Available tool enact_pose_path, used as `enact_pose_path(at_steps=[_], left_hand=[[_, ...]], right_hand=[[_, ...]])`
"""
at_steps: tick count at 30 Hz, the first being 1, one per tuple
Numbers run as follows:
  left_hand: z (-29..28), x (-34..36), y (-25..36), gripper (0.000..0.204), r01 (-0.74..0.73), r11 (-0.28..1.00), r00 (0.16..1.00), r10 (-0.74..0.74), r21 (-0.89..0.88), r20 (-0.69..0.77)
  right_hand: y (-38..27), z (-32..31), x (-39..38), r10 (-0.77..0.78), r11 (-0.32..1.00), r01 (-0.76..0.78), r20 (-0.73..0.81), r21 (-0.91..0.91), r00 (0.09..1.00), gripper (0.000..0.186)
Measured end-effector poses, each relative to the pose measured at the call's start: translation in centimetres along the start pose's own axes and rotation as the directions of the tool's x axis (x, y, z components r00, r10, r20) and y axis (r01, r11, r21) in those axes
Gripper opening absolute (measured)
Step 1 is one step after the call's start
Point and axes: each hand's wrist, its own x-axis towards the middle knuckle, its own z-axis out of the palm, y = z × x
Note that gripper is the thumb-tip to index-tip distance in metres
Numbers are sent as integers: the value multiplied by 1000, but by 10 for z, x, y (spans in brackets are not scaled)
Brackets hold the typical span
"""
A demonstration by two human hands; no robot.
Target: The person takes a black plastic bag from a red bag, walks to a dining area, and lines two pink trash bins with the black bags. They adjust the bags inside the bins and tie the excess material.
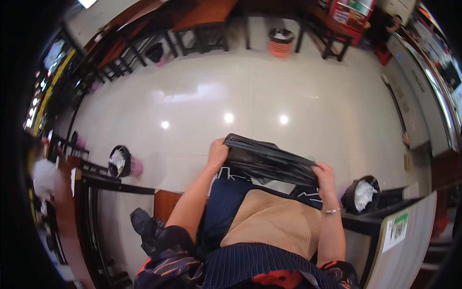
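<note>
A black plastic bag (269, 158) is stretched sideways in front of my lap, between both hands. My left hand (218, 153) grips its upper left end, fingers closed around the plastic. At the lower right end my right hand (325, 177) pinches the bag; a bracelet circles that wrist. The bag slants down from left to right and looks folded or bunched into a band. Beneath it lie my dark striped apron and its tan textured panel (274, 224). A crumpled black plastic bundle (146, 226) sits beside my left elbow.
Bins with black liners and white waste stand at left (126, 162) and right (361, 195). An orange bin (280, 43) is across the tiled floor (231, 96). Wooden tables (204, 14) line the far side, a long counter (421, 82) the right. A person (392, 26) is at far right.
</note>
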Motion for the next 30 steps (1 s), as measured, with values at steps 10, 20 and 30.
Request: enact_pose_path(at_steps=[10,20,30], left_hand=[[-22,-10,68,65,-302,948,940,279,99,195],[27,10,110,11,-513,708,853,484,485,197],[-7,108,43,17,-222,742,966,79,632,247]], right_hand=[[-55,-2,9,-470,823,327,-234,-465,851,17],[-92,67,12,-384,672,495,312,-551,869,21],[-56,9,106,-367,425,314,156,-849,917,20]])
